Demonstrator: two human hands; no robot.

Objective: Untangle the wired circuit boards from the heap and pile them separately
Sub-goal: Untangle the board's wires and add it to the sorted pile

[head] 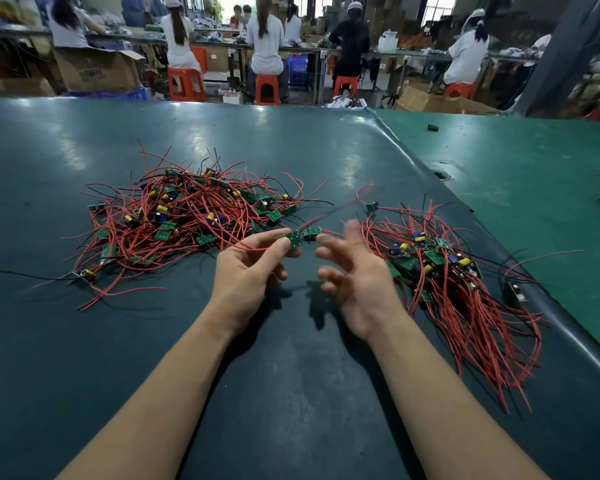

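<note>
A tangled heap [187, 216] of small green circuit boards with red and black wires lies on the dark table at centre left. A second pile [444, 271] of the same boards, with wires trailing toward me, lies at the right. My left hand [250, 268] pinches a small green board [293, 239] between thumb and fingertips, just above the table between the two piles. Another board [311, 232] sits right behind it, its red wire blurred and running up to the right. My right hand [354, 271] is beside it, palm turned in, fingers loosely spread and holding nothing.
The dark green table mat [291, 375] ends in a raised seam at the right, next to a lighter green surface [534, 174]. A small black part [433, 127] lies there. Several seated people work at benches in the background, with red stools and cardboard boxes.
</note>
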